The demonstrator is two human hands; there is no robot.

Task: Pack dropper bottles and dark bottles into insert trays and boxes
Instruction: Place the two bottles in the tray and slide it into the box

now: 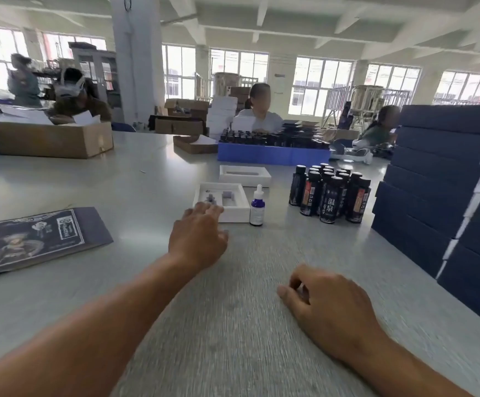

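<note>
A white insert tray (234, 212) with cut-out slots lies on the grey table ahead of me. My left hand (197, 239) stretches out to its near left corner, fingers relaxed, holding nothing. Just right of the tray a small dropper bottle (257, 207) with a white cap stands upright. A second white insert tray (244, 176) lies behind. Right of these stands a cluster of several dark bottles (329, 194). My right hand (327, 305) rests on the table near me, fingers loosely curled and empty.
Dark blue boxes (445, 179) are stacked high at the right. A flat printed dark box lid (38, 239) lies at the left. Farther back sit a blue crate of dark bottles (273, 154), a cardboard box (52, 138) and a seated person (259, 110).
</note>
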